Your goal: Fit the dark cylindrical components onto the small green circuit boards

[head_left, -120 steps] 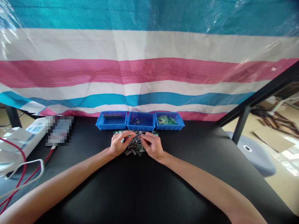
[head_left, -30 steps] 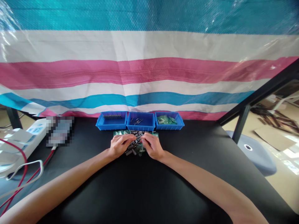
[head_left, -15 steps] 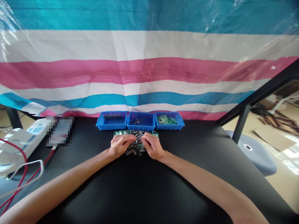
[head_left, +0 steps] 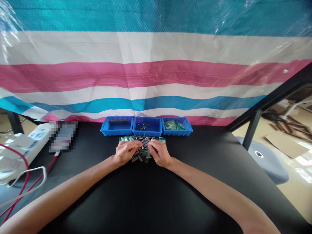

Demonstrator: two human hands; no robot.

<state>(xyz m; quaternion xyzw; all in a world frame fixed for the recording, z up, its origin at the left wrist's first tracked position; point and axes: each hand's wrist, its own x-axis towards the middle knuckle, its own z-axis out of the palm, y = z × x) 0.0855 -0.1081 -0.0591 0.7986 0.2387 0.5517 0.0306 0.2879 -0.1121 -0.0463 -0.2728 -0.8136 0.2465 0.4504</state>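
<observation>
A heap of small grey and silver metal parts (head_left: 136, 158) lies on the black table, with green packets (head_left: 146, 156) among and behind it. My left hand (head_left: 126, 152) is at the heap's left side, fingers pinched together over it. My right hand (head_left: 159, 152) is at the right side, thumb and fingers closed and close to the left fingertips. Whatever either hand pinches is too small to make out. Behind the heap, three blue bins stand in a row: the left bin (head_left: 117, 132) holds a row of cylinders, the middle bin (head_left: 147, 133) thin rods, the right bin (head_left: 177, 132) green packets.
At the left stand a white power strip (head_left: 36, 138) with plugs, red and white cables (head_left: 27, 172) and a blurred-out device (head_left: 63, 136). A striped sheet (head_left: 151, 74) hangs behind the table (head_left: 136, 198). Beyond the right edge is a grey stool (head_left: 270, 162).
</observation>
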